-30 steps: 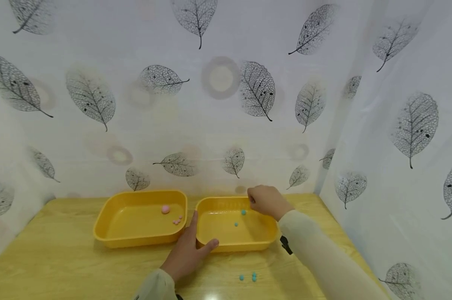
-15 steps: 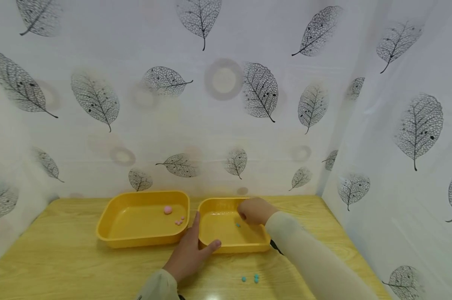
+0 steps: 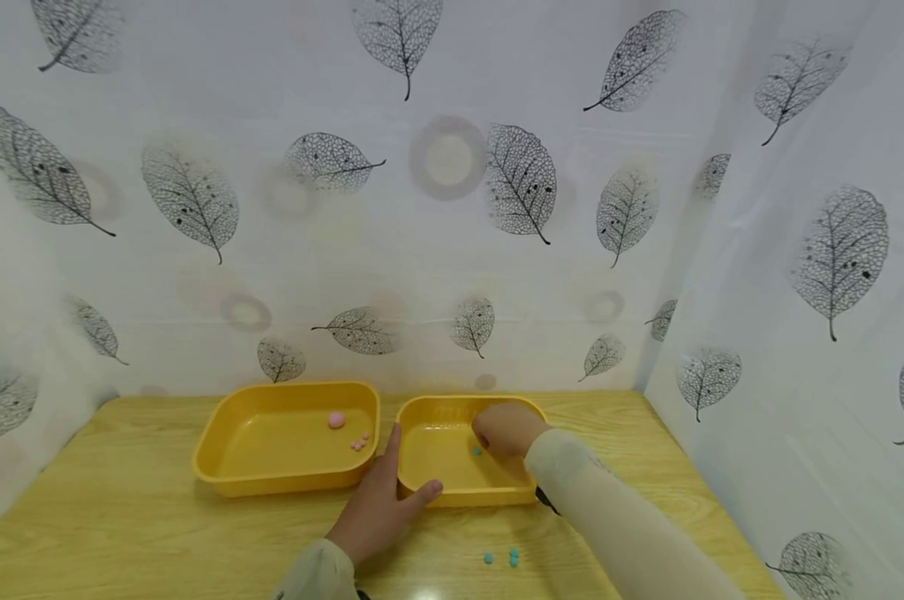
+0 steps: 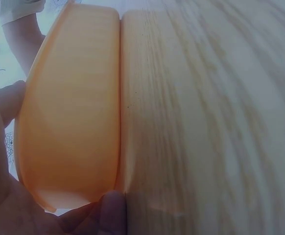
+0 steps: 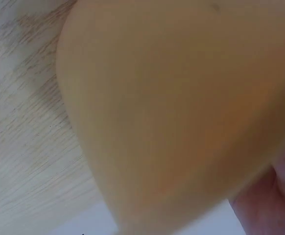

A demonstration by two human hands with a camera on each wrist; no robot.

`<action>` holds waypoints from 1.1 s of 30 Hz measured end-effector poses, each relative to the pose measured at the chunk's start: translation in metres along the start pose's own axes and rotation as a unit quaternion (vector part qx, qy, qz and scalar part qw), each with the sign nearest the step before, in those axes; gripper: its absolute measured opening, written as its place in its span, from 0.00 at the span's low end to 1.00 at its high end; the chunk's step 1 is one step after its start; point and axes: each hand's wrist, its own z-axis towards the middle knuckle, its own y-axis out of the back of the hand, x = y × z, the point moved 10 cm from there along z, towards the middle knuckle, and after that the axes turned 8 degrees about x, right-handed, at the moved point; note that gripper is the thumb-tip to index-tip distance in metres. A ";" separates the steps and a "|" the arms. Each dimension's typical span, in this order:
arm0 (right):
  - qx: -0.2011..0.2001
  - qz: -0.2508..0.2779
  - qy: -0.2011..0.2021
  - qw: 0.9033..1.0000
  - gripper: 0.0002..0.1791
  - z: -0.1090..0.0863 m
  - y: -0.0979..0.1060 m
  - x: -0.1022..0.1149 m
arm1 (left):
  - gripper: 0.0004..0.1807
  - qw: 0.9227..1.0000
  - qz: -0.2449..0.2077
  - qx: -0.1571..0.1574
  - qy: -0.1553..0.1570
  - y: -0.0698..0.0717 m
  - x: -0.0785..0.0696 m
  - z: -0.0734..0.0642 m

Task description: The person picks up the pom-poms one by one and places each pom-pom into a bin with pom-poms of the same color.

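Observation:
My left hand (image 3: 380, 508) rests around the near left corner of the right yellow tray (image 3: 466, 500), thumb along the front rim and fingers beside the left wall. Its thumb and fingers also touch the tray's edge in the left wrist view. My right hand (image 3: 507, 429) reaches down inside the same tray, fingers curled and pointing at the floor of it. A small teal ball (image 3: 476, 451) lies just by these fingertips. Whether they hold another ball I cannot tell. In the right wrist view the blurred tray wall (image 5: 147, 107) covers most of the hand.
Left of it stands a second yellow tray (image 3: 287, 483), holding a larger pink ball (image 3: 336, 419) and several tiny pink balls (image 3: 358, 444). Teal balls (image 3: 488, 558) lie on the wooden table (image 3: 137, 533) in front. A leaf-patterned curtain (image 3: 452, 250) encloses the back and sides.
My right hand has moved from the back rim leftward and down into the tray, covering one teal ball seen earlier. The left hand has stayed at the corner.

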 end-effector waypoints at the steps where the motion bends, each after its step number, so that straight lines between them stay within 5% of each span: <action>1: -0.001 -0.001 0.000 1.000 0.19 -0.001 0.000 0.000 | 0.62 1.000 -0.001 0.002 0.002 -0.001 0.001 0.000; 8: 0.005 0.011 0.003 1.000 0.18 -0.002 -0.004 0.000 | 0.62 1.000 -0.001 0.005 0.011 -0.003 0.003 0.002; 14: -0.001 0.052 -0.001 0.999 0.08 -0.010 0.001 -0.006 | 0.62 1.000 0.004 0.002 0.013 -0.002 0.001 0.000; 23: -0.067 0.140 0.008 0.988 0.03 -0.038 0.015 -0.021 | 0.62 1.000 0.002 0.004 0.016 -0.004 0.004 0.002; 33: -0.163 0.210 0.029 0.964 0.04 -0.079 0.018 -0.002 | 0.63 1.000 0.009 0.002 0.011 -0.002 0.004 0.003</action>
